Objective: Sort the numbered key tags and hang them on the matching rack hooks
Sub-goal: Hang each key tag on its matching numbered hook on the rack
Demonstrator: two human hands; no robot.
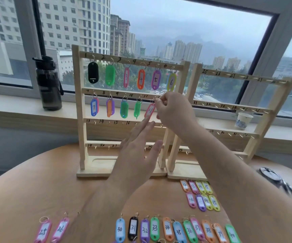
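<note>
Right hand (172,109) pinches the ring of the pink plastic key tag marked 11 (149,110) at the pale wooden rack (80,102) — left hand (138,153) flat, fingers straight, just below the tag.

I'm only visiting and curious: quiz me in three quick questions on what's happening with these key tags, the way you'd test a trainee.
1. True or false: the rack numbered from 25 already holds tags.
2. Which tag is the right hand pinching by its ring? A) 6 B) 11 C) 15
3. Fill in: the left hand holds nothing; its fingers are ____.
Key: 1 false; 2 B, tag 11; 3 straight.
</note>
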